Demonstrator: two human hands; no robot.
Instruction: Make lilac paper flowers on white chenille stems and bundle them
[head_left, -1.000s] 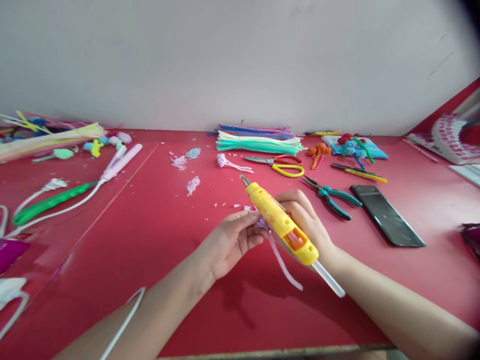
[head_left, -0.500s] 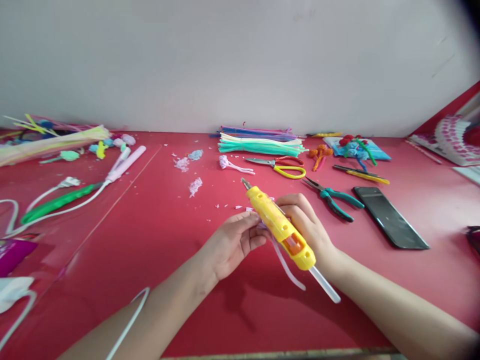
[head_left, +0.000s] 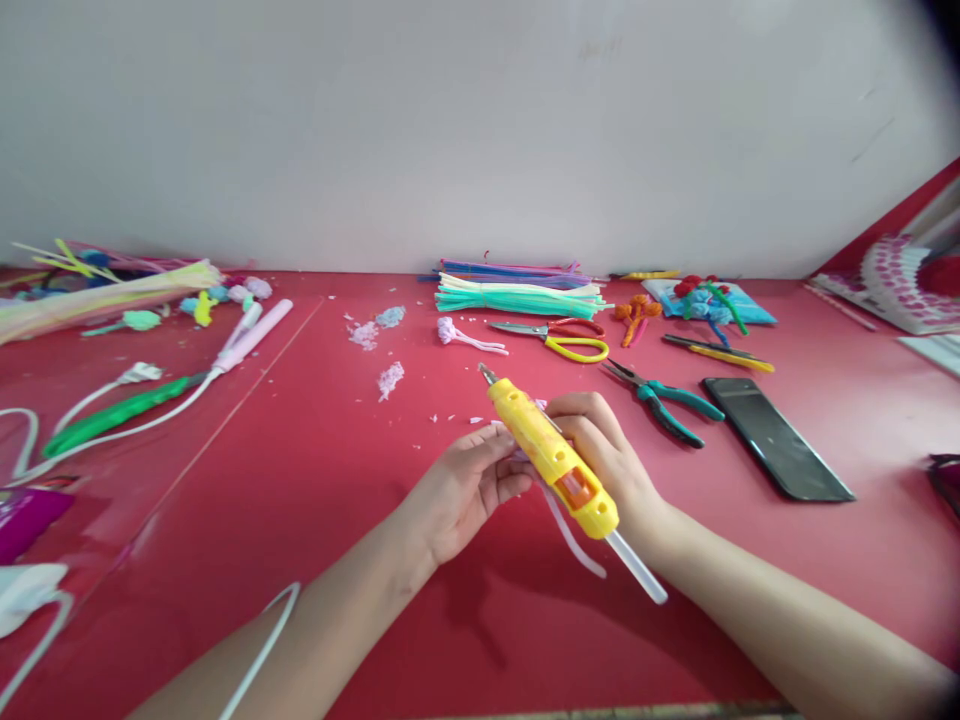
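Observation:
In my right hand (head_left: 600, 450) is a yellow glue gun (head_left: 547, 440), its metal nozzle pointing up and to the left. A clear glue stick (head_left: 636, 566) sticks out of its rear end. My left hand (head_left: 472, 490) pinches a pale purple pipe cleaner (head_left: 574, 535) just below the glue gun; one end hangs down toward me, and the part at the fingers is mostly hidden behind the gun. Beyond the hands, a pale purple pipe cleaner piece with a bunched head (head_left: 448, 331) lies near scissors (head_left: 574, 340) with red and yellow handles.
Teal-handled pliers (head_left: 675, 405) and a black phone (head_left: 776, 440) lie to the right. Bundled pipe cleaners (head_left: 521, 295) rest by the wall. Fuzz scraps (head_left: 390, 380) are scattered on the red table (head_left: 300, 480). At left are a pink corded tool (head_left: 255, 335) and a green-handled tool (head_left: 124, 415).
The glue gun has shifted slightly left and its rear end has swung a little leftward. Both hands keep their holds, and the view has moved slightly.

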